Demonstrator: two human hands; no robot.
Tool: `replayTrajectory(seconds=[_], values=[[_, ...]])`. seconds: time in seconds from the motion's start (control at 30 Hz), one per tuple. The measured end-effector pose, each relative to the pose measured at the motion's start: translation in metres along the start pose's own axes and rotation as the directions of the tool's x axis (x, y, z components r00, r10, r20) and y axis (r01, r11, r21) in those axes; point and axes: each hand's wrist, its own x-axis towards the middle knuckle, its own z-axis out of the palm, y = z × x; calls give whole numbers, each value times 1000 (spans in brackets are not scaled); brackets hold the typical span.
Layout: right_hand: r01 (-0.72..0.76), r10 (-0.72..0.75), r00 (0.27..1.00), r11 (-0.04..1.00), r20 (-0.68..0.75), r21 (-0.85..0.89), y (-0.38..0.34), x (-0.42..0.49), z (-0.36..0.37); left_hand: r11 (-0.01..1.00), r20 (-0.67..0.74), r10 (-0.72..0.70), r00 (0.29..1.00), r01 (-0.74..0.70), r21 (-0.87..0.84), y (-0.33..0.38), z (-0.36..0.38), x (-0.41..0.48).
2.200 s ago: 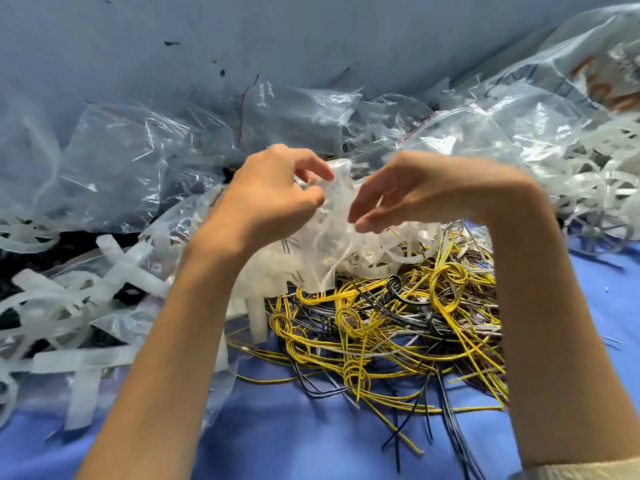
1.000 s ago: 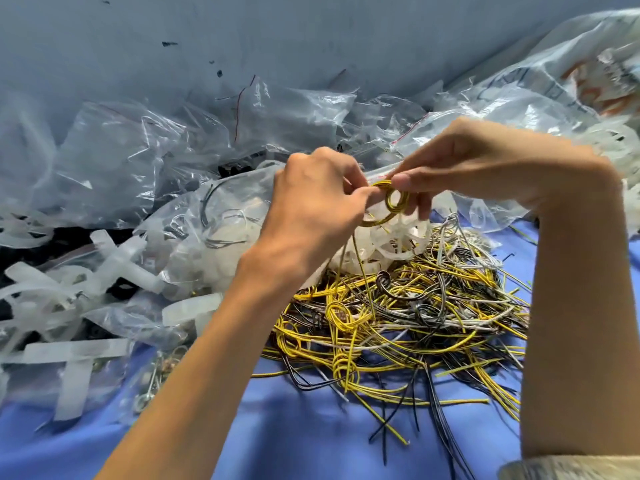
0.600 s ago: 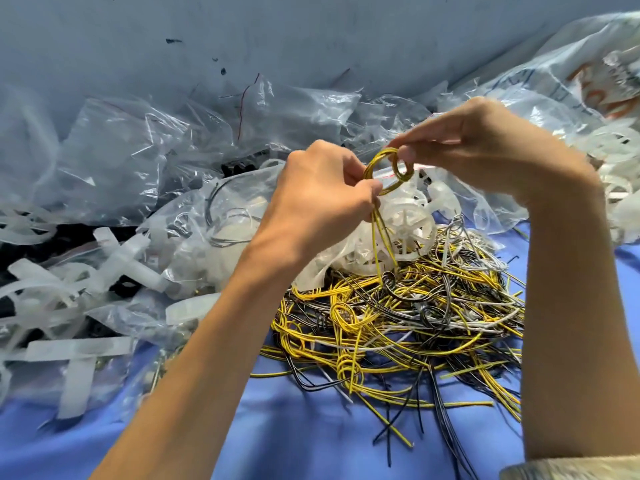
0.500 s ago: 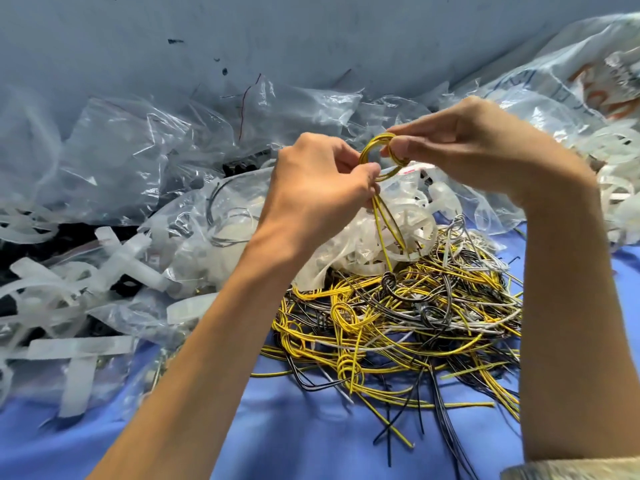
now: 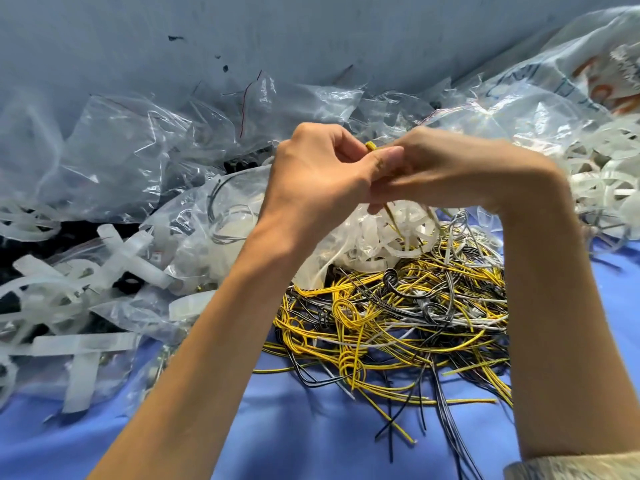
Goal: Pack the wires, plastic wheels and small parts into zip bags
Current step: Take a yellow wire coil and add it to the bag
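My left hand (image 5: 313, 183) and my right hand (image 5: 446, 169) meet above the pile, and both pinch a yellow wire (image 5: 371, 146) whose tip shows between the fingers. Its loose ends hang below my right hand. Beneath lies a tangled heap of yellow, black and white wires (image 5: 398, 313) on the blue cloth (image 5: 311, 438). A white plastic wheel (image 5: 412, 230) sits just behind the heap, under my hands. A zip bag with parts inside (image 5: 221, 223) lies to the left of my left hand.
Clear zip bags (image 5: 117, 157) are piled along the grey wall at the back. White plastic strips and cross pieces (image 5: 83, 351) lie at the left. More white wheels (image 5: 606, 181) and a large printed bag (image 5: 568, 74) fill the right.
My hands dropped the bag of white parts and picked up a yellow wire. The open coil seen half a second ago is now closed up between my fingers, which have come together.
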Motion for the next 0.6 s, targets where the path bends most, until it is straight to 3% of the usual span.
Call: replayTrajectory(seconds=[0.13, 0.33, 0.47, 0.6], values=[[-41, 41, 999, 999, -2, 27, 7, 4, 3, 999, 19, 2, 1000, -3, 54, 1, -5, 1], [-16, 21, 999, 980, -24, 196, 14, -3, -1, 972, 11, -47, 999, 43, 231, -2, -16, 4], [-40, 56, 998, 946, -41, 322, 21, -7, -6, 930, -40, 3, 999, 11, 367, -7, -26, 8], [-62, 56, 998, 962, 29, 264, 16, -5, -3, 830, 95, -64, 993, 0, 557, -15, -33, 10]])
